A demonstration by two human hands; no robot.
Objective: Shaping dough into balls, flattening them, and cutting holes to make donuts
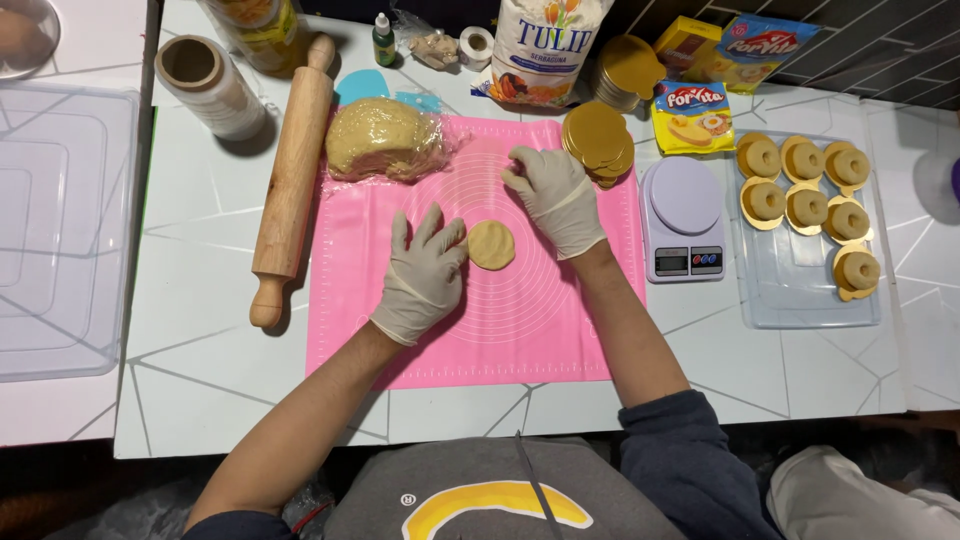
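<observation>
the flattened dough disc [491, 244] sits near the centre of the pink silicone mat [520, 330]. left gloved hand [422, 275] lies flat at the disc's 9 o'clock, fingers spread and open, thumb edge touching or just beside the rim; gripping nothing. right gloved hand [553, 197] is at the disc's 1 o'clock, fingers loosely curled down onto the mat, no grip visible; can't tell if the fingertips pinch anything.

judgement on doing it well: press with the flat palm, not the fingertips, so the thickness stays even; keep the disc round and on the mat's printed rings; lift the edges gently, since soft dough will likely tear or stick.

surroundings: wrapped dough lump [384, 140] at the mat's 11 o'clock, wooden rolling pin [292, 180] just left of the mat, roll of cling film [208, 85] beyond it. stack of gold round boards [597, 143] at the mat's 1 o'clock corner, kitchen scale [683, 218] at 3 o'clock, then a clear tray [800, 290] holding ring-shaped pastries [808, 207] on gold boards. flour bag [545, 45] at 12 o'clock. white tabletop [200, 350] with thin crack-pattern lines; clear tub lid [60, 230] far left.
</observation>
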